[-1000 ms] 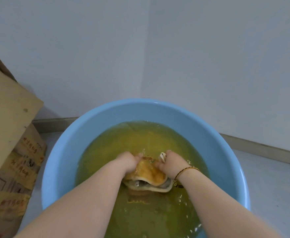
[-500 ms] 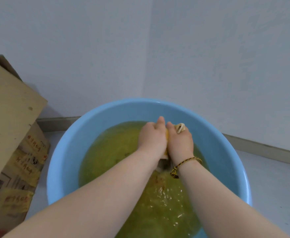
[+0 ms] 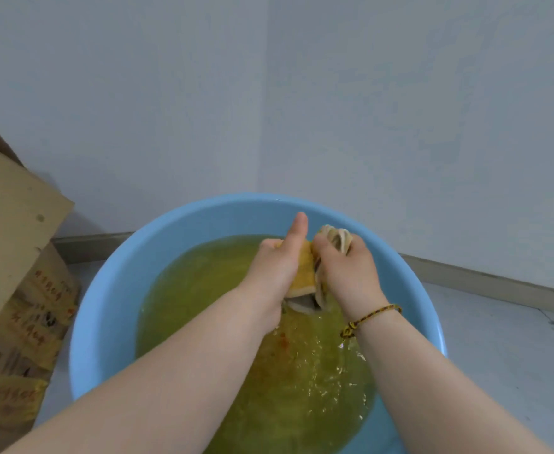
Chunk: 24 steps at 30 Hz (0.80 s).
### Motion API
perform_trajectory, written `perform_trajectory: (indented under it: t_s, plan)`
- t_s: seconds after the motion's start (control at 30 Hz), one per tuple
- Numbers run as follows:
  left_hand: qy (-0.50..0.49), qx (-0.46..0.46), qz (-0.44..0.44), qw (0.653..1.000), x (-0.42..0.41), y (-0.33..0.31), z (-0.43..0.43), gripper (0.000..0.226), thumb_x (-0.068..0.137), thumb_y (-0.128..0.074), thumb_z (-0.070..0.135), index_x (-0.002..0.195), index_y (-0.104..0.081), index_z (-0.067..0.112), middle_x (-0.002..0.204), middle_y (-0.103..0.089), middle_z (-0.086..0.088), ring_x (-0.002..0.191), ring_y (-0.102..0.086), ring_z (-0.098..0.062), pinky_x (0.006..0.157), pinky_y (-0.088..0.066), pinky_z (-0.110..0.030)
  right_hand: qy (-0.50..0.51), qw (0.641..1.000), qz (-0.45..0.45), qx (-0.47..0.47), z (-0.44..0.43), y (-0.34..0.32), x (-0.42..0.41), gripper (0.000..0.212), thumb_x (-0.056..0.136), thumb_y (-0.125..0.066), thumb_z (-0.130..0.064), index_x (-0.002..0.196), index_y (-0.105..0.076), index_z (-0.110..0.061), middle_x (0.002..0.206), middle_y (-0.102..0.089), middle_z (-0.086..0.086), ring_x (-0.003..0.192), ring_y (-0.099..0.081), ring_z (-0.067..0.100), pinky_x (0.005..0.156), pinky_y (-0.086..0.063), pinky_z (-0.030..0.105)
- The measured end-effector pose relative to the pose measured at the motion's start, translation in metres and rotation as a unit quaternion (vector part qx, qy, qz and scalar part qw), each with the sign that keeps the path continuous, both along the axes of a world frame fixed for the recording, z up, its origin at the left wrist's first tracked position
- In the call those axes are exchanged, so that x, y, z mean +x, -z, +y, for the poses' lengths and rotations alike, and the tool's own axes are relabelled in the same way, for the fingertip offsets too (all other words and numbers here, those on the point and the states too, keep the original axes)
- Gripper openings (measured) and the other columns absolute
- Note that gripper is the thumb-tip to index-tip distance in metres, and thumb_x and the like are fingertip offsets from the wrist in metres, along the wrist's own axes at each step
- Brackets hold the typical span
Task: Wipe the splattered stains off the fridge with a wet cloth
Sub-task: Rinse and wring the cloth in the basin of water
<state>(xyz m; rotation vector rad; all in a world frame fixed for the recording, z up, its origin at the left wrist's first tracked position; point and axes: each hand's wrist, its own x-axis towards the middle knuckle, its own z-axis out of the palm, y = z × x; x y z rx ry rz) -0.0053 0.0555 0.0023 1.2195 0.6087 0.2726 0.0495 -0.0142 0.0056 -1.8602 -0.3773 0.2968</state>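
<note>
A yellow-stained wet cloth [image 3: 305, 273] is bunched between both hands above a light blue basin [image 3: 111, 290] of yellow-green water. My left hand [image 3: 277, 267] grips its left side with the thumb pointing up. My right hand [image 3: 347, 273] squeezes its right side, and a pale twisted end [image 3: 336, 237] sticks out above the fist. Water drips from the cloth and ripples the surface below. A braided bracelet [image 3: 370, 317] circles the right wrist. No fridge is in view.
A tilted cardboard box [image 3: 13, 257] with printed labels stands against the basin's left side. White walls meet in a corner [image 3: 264, 126] just behind the basin. Grey floor [image 3: 498, 339] and a baseboard run to the right.
Both hands lifted the cloth out of the water, drew together and moved toward the basin's far side. The left thumb now sticks up, and more cloth shows between the fists.
</note>
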Motion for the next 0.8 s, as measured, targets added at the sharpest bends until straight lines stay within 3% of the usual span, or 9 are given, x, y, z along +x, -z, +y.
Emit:
perform_trajectory:
  t_s: [0.07,0.13,0.27,0.37,0.43,0.57,0.63,0.7,0.8]
  plan:
    - [-0.002,-0.027,-0.013,1.0,0.001,-0.003,0.001,0.097,0.046,-0.069,0.072,0.111,-0.051,0.002,0.095,-0.062,-0.016,0.073,-0.059,-0.022,0.059,-0.046,-0.026,-0.112,0.987,-0.117,-0.023,-0.006,-0.001,-0.014,0.015,0.082,-0.058,-0.017,0.097,-0.053,-0.016,0.085,-0.052,-0.004,0.075,-0.051,0.008,0.062,-0.04,0.008]
    - [-0.034,-0.014,-0.024,0.999,0.001,-0.001,0.003,0.099,0.045,-0.075,0.057,0.122,-0.048,0.0,0.096,-0.062,-0.017,0.074,-0.059,-0.022,0.058,-0.044,-0.025,-0.228,0.946,-0.215,-0.08,-0.016,0.005,-0.025,0.048,0.075,-0.059,-0.008,0.122,-0.049,-0.015,0.1,-0.045,-0.01,0.094,-0.045,0.007,0.084,-0.038,0.012]
    - [-0.081,0.074,-0.018,0.994,-0.006,-0.004,0.012,0.021,0.081,-0.065,0.032,0.087,-0.063,0.012,0.074,-0.061,-0.007,0.068,-0.058,-0.022,0.062,-0.046,-0.027,-0.151,0.884,-0.418,-0.141,-0.033,0.017,-0.023,0.074,0.069,-0.059,-0.031,0.137,-0.031,-0.025,0.124,-0.049,0.003,0.114,-0.038,0.013,0.1,-0.033,0.033]
    - [-0.066,0.145,-0.031,0.987,-0.008,-0.012,0.007,0.029,0.085,-0.061,0.03,0.062,-0.055,0.015,0.062,-0.057,-0.004,0.061,-0.054,-0.019,0.063,-0.044,-0.027,-0.163,0.896,-0.375,-0.175,-0.03,0.018,-0.019,0.103,0.071,-0.072,-0.036,0.13,0.013,-0.035,0.149,-0.001,-0.004,0.131,0.004,-0.002,0.113,-0.002,0.024]
    - [-0.055,0.149,-0.014,0.987,-0.008,-0.014,0.002,0.035,0.086,-0.059,0.033,0.057,-0.049,0.015,0.06,-0.053,-0.004,0.06,-0.051,-0.019,0.06,-0.04,-0.027,-0.184,0.907,-0.34,-0.167,-0.023,0.017,-0.022,0.108,0.071,-0.075,-0.033,0.123,0.019,-0.031,0.151,0.001,-0.004,0.132,0.007,-0.004,0.112,-0.004,0.019]
    - [-0.062,0.135,0.017,0.989,-0.007,-0.014,-0.001,0.04,0.089,-0.051,0.04,0.059,-0.045,0.014,0.065,-0.051,-0.006,0.064,-0.051,-0.021,0.062,-0.04,-0.028,-0.136,0.924,-0.305,-0.185,-0.014,0.018,-0.02,0.085,0.081,-0.065,-0.033,0.144,-0.009,-0.021,0.139,-0.033,-0.001,0.128,-0.033,0.011,0.086,-0.029,0.012]
    - [-0.04,0.119,0.014,0.992,-0.007,-0.015,-0.006,0.041,0.088,-0.05,0.045,0.065,-0.049,0.011,0.07,-0.053,-0.009,0.066,-0.053,-0.019,0.061,-0.039,-0.026,-0.099,0.912,-0.307,-0.255,-0.014,0.019,-0.011,0.054,0.086,-0.056,-0.034,0.133,-0.033,-0.019,0.128,-0.045,-0.002,0.117,-0.045,0.015,0.077,-0.034,0.021]
    - [-0.038,0.035,0.009,0.999,-0.004,-0.014,-0.012,0.055,0.079,-0.056,0.056,0.097,-0.057,0.003,0.091,-0.061,-0.016,0.08,-0.058,-0.022,0.065,-0.038,-0.023,-0.053,0.878,-0.345,-0.328,-0.014,0.014,-0.007,0.029,0.09,-0.048,-0.026,0.116,-0.041,-0.016,0.114,-0.052,0.001,0.104,-0.052,0.02,0.068,-0.034,0.026]
    - [-0.061,-0.158,0.023,0.985,0.001,-0.019,-0.016,0.052,0.066,-0.07,0.058,0.091,-0.051,0.017,0.072,-0.053,-0.002,0.06,-0.048,-0.017,0.056,-0.036,-0.024,-0.009,0.805,-0.495,-0.327,-0.011,0.015,-0.014,0.033,0.06,-0.065,-0.007,0.087,-0.045,-0.011,0.074,-0.057,0.004,0.061,-0.058,0.021,0.047,-0.028,0.022]
